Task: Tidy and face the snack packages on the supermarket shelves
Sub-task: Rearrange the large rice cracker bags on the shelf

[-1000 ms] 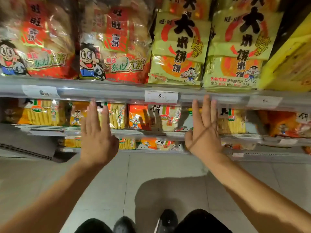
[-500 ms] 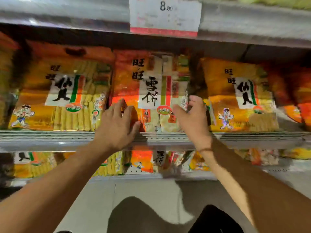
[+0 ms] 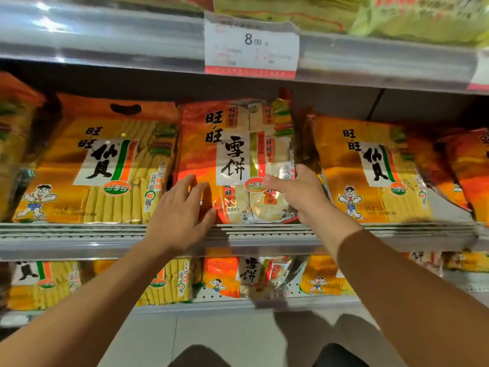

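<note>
An orange-red rice cracker bag (image 3: 232,144) with a white label stands upright in the middle of the shelf (image 3: 79,234), face forward. My left hand (image 3: 182,213) lies with straight fingers against the bag's lower left corner. My right hand (image 3: 299,192) grips the bag's right edge, thumb on the front and fingers behind. A yellow cracker bag (image 3: 105,168) stands to its left and another yellow bag (image 3: 370,168) to its right, both facing out.
A white price tag (image 3: 251,46) reading 8.00 hangs on the rail of the shelf above, which carries yellow-green bags (image 3: 397,14). More orange bags (image 3: 465,168) lean at the far right. The lower shelf holds similar bags (image 3: 248,274). Tiled floor lies below.
The view has dropped from the upper shelf and closed in on the middle shelf. Both hands moved from the air onto the orange-red bag, and my right hand has taken its right edge.
</note>
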`<state>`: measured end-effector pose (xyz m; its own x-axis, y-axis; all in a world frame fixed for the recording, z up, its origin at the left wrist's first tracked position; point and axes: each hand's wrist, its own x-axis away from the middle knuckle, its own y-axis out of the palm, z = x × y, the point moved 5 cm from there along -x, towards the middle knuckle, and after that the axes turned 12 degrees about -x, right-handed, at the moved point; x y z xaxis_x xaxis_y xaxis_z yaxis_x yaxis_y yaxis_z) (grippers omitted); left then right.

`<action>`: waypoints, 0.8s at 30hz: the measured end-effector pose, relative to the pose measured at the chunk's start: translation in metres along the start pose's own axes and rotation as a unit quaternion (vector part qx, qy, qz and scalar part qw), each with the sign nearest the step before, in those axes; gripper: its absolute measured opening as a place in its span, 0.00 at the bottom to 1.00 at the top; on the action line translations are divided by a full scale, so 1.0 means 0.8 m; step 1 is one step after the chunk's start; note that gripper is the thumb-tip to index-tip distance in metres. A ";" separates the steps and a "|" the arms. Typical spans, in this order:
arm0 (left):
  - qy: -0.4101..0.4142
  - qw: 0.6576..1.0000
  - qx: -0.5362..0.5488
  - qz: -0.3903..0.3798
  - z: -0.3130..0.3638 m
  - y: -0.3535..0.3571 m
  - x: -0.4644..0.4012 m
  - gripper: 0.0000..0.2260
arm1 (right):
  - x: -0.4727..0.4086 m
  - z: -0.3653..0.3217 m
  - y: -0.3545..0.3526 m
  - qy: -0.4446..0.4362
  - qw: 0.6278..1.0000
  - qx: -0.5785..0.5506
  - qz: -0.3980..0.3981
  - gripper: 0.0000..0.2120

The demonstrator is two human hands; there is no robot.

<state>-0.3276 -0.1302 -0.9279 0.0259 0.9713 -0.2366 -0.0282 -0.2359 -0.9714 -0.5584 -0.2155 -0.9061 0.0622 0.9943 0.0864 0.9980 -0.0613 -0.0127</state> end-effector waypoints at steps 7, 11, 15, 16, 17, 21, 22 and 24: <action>-0.101 0.926 0.357 0.066 -0.017 -0.047 -0.013 0.30 | 0.008 -0.038 -0.029 -0.028 0.999 -0.042 -0.018 0.36; -0.178 0.811 0.557 0.026 -0.017 -0.064 -0.022 0.22 | 0.037 -0.039 -0.053 -0.011 0.995 -0.080 -0.058 0.35; -0.202 0.751 0.620 -0.104 0.001 -0.072 -0.010 0.25 | 0.093 -0.032 -0.078 0.023 0.992 -0.095 -0.081 0.19; -0.202 0.740 0.629 -0.126 0.010 -0.076 0.000 0.24 | 0.110 -0.030 -0.086 0.043 0.992 -0.101 -0.068 0.21; -0.204 0.730 0.636 -0.148 0.021 -0.083 0.012 0.24 | 0.127 -0.028 -0.096 0.067 0.991 -0.111 -0.045 0.24; -0.218 0.682 0.651 -0.251 0.072 -0.111 0.070 0.22 | 0.213 -0.036 -0.145 0.238 0.965 -0.108 0.031 0.43; -0.221 0.673 0.648 -0.279 0.086 -0.122 0.083 0.23 | 0.235 -0.046 -0.158 0.265 0.960 -0.092 0.023 0.39; -0.223 0.665 0.633 -0.328 0.110 -0.150 0.106 0.27 | 0.283 -0.070 -0.181 0.315 0.946 -0.081 0.005 0.23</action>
<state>-0.4103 -0.0167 -0.8299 0.1571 0.8317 0.5325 -0.9827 0.1850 0.0011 -0.6880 0.0136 -0.8294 0.0121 0.7475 0.6642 0.9821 -0.1337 0.1325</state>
